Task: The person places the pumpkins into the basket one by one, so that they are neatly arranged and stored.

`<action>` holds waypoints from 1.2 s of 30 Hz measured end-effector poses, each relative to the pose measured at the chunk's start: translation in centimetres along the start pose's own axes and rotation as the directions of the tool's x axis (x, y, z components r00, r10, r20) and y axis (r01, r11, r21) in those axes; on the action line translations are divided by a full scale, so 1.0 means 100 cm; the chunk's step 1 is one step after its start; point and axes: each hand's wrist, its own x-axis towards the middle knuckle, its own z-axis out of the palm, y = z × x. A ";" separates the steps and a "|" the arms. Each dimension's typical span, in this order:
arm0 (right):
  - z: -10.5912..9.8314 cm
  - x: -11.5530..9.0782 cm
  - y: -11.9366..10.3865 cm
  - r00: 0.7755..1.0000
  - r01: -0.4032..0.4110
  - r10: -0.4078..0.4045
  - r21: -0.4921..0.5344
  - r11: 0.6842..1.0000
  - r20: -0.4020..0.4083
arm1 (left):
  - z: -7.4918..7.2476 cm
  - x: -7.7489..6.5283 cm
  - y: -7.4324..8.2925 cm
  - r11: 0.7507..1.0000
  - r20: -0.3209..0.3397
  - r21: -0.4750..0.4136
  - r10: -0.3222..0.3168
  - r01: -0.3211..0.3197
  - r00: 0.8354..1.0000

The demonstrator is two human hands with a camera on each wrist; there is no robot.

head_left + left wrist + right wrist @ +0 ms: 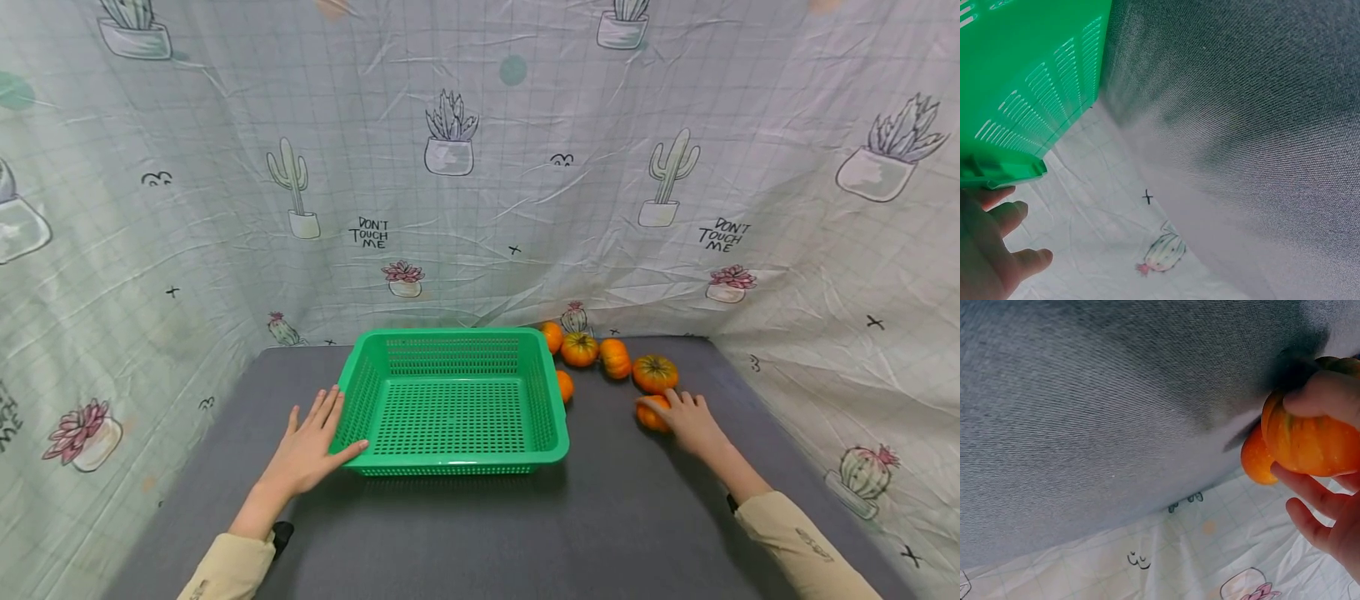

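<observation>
A green plastic basket (450, 458) with slotted walls stands on the grey table, and its inside is bare. My left hand (303, 450) rests on the basket's left rim, its fingers fairly straight and the thumb lying over the front left corner. To the basket's right, my right hand (693, 425) holds a ribbed orange tomato (1310, 444) between thumb and fingers, low over the table. Right behind it sits another ribbed tomato (655, 374) with a greenish top. In the right wrist view, part of a tomato (1257, 459) shows beyond the held one.
Several more orange tomatoes lie behind and right of the basket: one tomato (552, 337) at its back corner, a greenish-topped one (580, 349), another (615, 358), and one (565, 386) partly hidden by its right wall. A printed cloth (480, 275) hangs around the table (480, 533).
</observation>
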 end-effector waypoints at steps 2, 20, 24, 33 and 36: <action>-0.001 -0.001 0.001 1.000 -0.015 0.015 0.038 0.999 0.013 | 0.000 0.000 0.000 1.000 0.000 0.003 0.001 -0.001 1.000; -0.004 -0.001 0.003 1.000 -0.023 0.025 0.087 0.996 -0.018 | 0.002 0.000 -0.002 1.000 -0.014 -0.013 0.002 -0.003 1.000; -0.002 -0.004 0.004 0.998 -0.031 0.035 0.083 0.996 -0.048 | 0.003 0.000 -0.002 1.000 -0.017 -0.011 0.005 -0.005 1.000; -0.001 -0.008 0.007 0.997 -0.061 0.062 0.023 0.998 -0.047 | 0.003 -0.001 -0.002 1.000 -0.021 -0.002 0.007 -0.007 1.000; -0.002 -0.008 0.008 0.997 -0.067 0.068 0.010 0.998 -0.036 | 0.003 0.000 -0.002 1.000 -0.020 0.004 0.013 -0.013 1.000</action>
